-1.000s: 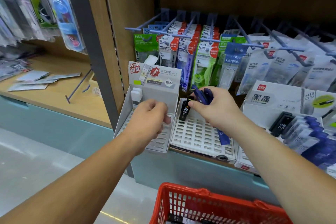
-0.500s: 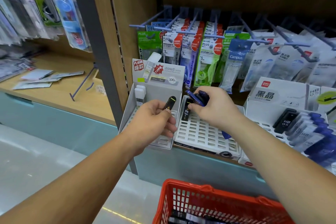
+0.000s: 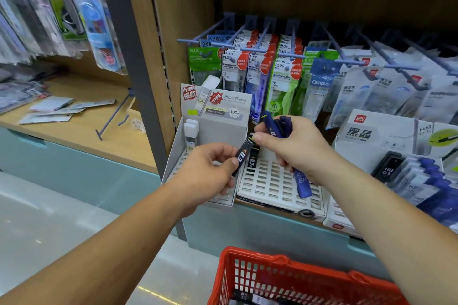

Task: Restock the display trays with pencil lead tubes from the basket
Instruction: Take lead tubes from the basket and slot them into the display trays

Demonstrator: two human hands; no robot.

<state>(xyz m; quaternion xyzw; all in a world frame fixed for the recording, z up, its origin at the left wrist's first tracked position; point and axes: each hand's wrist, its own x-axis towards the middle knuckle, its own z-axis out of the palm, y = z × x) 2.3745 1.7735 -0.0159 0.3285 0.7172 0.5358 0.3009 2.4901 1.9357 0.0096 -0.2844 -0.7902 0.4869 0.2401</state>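
While left grip (image 3: 203, 173) pinches black tube (image 3: 242, 155) | right grip (image 3: 295, 148) curls round blue tubes (image 3: 272, 126)

A wooden shelf (image 3: 74, 136) is shown at the left, with flat paper packets (image 3: 52, 104) and a loose blue peg hook (image 3: 111, 119) lying on it. Past a grey upright (image 3: 138, 106), three displays are set side by side on the next shelf board, which is mostly hidden beneath them: a grey cardboard tray (image 3: 223, 129), a white slotted tray (image 3: 272, 181) touching it, and a white printed tray (image 3: 386, 136) just beside.
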